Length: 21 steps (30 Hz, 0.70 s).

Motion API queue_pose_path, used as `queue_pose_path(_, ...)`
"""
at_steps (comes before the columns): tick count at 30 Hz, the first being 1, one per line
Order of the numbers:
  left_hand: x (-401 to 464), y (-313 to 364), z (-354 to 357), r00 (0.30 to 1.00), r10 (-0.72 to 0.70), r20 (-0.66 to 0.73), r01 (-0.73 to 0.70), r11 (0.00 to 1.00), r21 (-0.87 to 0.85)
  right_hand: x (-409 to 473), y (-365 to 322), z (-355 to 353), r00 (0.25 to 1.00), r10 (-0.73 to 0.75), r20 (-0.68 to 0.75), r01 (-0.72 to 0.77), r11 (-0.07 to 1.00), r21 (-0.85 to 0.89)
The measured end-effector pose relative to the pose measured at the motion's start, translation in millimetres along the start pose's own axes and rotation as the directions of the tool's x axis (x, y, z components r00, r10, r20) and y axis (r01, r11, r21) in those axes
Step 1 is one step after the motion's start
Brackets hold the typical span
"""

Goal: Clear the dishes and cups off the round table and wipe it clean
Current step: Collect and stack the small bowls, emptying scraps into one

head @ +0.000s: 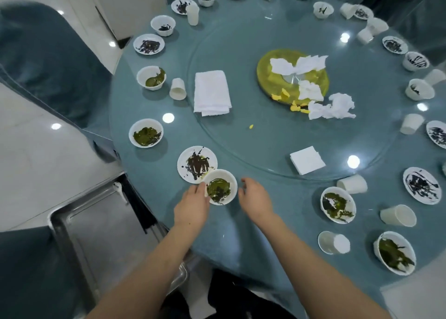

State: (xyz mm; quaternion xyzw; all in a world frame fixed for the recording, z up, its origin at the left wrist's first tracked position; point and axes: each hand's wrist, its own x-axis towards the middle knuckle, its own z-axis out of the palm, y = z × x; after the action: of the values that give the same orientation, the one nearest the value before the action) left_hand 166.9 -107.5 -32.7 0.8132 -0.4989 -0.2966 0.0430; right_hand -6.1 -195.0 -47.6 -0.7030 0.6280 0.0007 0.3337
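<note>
- The bowl (220, 189) between your two hands is white and has green and dark smears on its bottom.
- It overlaps the near edge of a small plate (196, 164), which has dark brown streaks and a little green on it.
- Beyond your left hand (193, 206), further left along the table (241, 234) edge, stands a second bowl (146, 133) with green paste, and past it a third bowl (151, 77) with green smears.
- Beside that third bowl a white cup (178, 89) stands upside down.
- To the right of your right hand (254, 199) a bowl with green leaves (337, 204) sits near the table edge, with a tipped cup (352, 184) just beyond it.
- More dirty plates, bowls and cups go around the whole far edge of the table.
- Beyond your fingers, on the glass turntable (265, 145), lie a folded towel (211, 92), a square napkin (307, 159), and a yellow dish (272, 77) with crumpled paper (333, 107) on and beside it.
- Your left fingertips touch the left rim of the bowl; the fingers are together and bent a little, but I cannot tell if they pinch the rim.
- Your right hand is just beside the right rim, not touching it, with fingers loosely curved and a bit apart.
- To your left, below the table edge, is a metal cart (79, 222) with a white spoon (118, 188) on it.
</note>
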Motion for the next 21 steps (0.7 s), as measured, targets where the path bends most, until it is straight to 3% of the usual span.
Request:
queue_pose_path(12, -28.0, -14.5, -13.6, 0.998, -0.047, -0.029, 0.049, 0.996, 0.076, 10.0, -1.0, 19.9, 0.991, 0.119, 0.067, -0.132, 0.96, 0.248)
queue_pose_path(18, -37.3, -7.0, -26.3, 0.986, 0.102, -0.134, -0.115, 0.989, -0.093, -25.3, 3.6, -7.3, 0.992, 0.124, -0.039, -0.095, 0.898, 0.43)
queue_pose_path(21, -44.6, 1.0, -31.7, 0.96, 0.227, -0.164, -0.265, 0.928, -0.262, -60.2, -1.7, -27.8, 0.988, 0.118, -0.1, -0.05, 0.855, 0.516)
